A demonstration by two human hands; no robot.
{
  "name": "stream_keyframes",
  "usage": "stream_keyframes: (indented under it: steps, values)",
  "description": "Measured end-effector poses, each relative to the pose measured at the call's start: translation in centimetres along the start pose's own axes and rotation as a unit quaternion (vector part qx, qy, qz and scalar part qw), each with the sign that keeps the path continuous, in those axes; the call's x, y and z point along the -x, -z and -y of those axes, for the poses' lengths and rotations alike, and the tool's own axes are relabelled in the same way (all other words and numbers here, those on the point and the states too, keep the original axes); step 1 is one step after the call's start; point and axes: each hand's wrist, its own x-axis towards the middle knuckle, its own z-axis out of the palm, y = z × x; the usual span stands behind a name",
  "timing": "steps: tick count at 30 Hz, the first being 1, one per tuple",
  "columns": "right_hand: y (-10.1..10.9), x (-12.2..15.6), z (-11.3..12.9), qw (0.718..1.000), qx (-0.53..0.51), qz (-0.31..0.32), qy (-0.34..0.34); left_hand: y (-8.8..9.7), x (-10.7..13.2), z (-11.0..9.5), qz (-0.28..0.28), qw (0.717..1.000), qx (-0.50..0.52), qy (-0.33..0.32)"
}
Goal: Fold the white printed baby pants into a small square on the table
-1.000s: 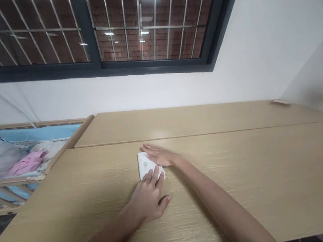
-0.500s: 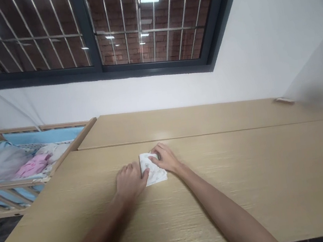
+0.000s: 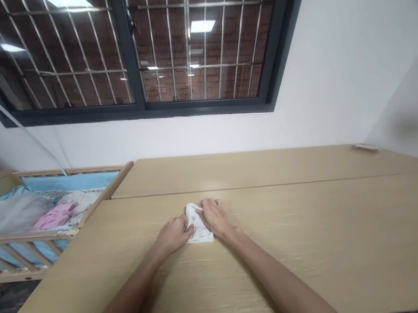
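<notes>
A small white folded cloth (image 3: pixel 200 232) with a faint print stands slightly bunched on the wooden table (image 3: pixel 309 246). My left hand (image 3: pixel 174 234) pinches its left edge, thumb on the near side and fingers curled. At the upper right of the cloth, my right hand (image 3: pixel 214 216) is closed on that edge, its fingers partly hidden behind the fabric. Both hands rest low, at or just above the tabletop.
A wooden crib (image 3: pixel 21 242) with blue lining stands to the left, holding a pink cloth (image 3: pixel 55 216) and pale bedding. A second board (image 3: pixel 234 168) runs along the wall below a barred window (image 3: pixel 200 100). A small flat object (image 3: pixel 365 148) lies at the far right.
My hands have drawn closer together, and the cloth between them is narrower and more bunched. The left hand was blurred before. The whole view has shifted slightly.
</notes>
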Motion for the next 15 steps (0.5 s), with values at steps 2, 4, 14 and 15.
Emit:
stream_keyframes:
  steps: [2, 4, 14, 15]
  values:
    - [0.9, 1.0, 1.6, 0.999, -0.035, 0.025, -0.008, 1.6, 1.1, -0.4, 0.001, 1.000, 0.013, -0.014]
    - [2.0, 2.1, 3.7, 0.994, -0.104, 0.031, -0.015, 3.3, 3.2, -0.6, -0.001, 0.999, 0.023, -0.023]
    - [4.7, 9.5, 19.8, 0.809, -0.558, 0.174, -0.060, 6.6, 26.3, 4.2, -0.005, 0.990, 0.061, 0.130]
    - [4.7, 10.2, 21.4, 0.790, -0.575, 0.204, -0.058, 6.9, 28.1, 4.6, 0.002, 0.989, 0.058, 0.136]
